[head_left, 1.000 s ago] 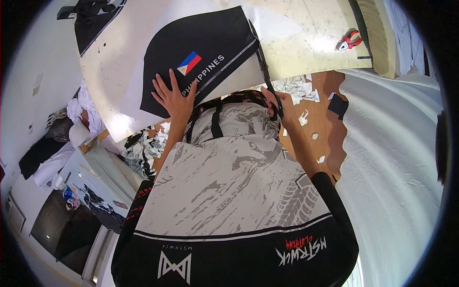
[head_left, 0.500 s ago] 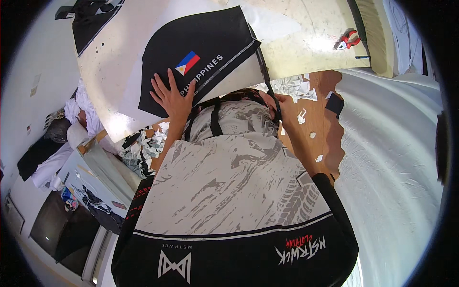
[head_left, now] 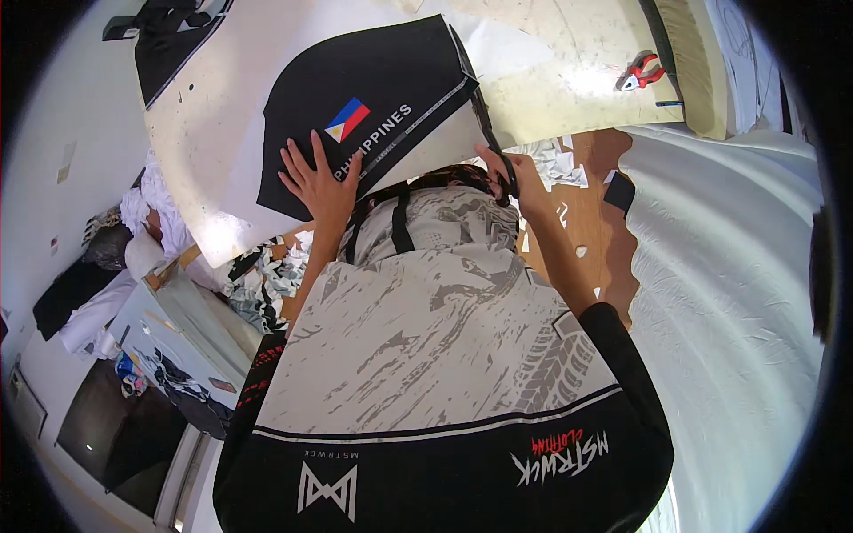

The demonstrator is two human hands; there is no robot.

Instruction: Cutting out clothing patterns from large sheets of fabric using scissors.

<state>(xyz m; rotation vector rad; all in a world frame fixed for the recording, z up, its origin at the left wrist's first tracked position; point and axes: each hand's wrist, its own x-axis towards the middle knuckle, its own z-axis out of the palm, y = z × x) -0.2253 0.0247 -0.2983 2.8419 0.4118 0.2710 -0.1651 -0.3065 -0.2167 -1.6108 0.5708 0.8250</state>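
A black fabric panel [head_left: 355,75] with a small flag print and white lettering lies on the table, one edge curved. My left hand [head_left: 322,182] presses flat on its near left corner, fingers spread. At the panel's right side, my right hand [head_left: 522,182] is closed around the black handles of a pair of scissors [head_left: 510,171]. Their dark blades point away from me along the panel's right edge, where a thin strip stands slightly apart from the fabric. How far apart the blades are is hard to see.
Red-handled pliers [head_left: 641,71] rest on the pale table [head_left: 569,89] at the far right. Another black fabric piece [head_left: 178,40] lies far left. White and dark scraps [head_left: 271,275] litter the floor under the table. A white sheet [head_left: 720,293] drapes along the right.
My right hand and the scissors have moved forward, farther along the panel's right edge. The strip there stands out more. My left hand has stayed in place.
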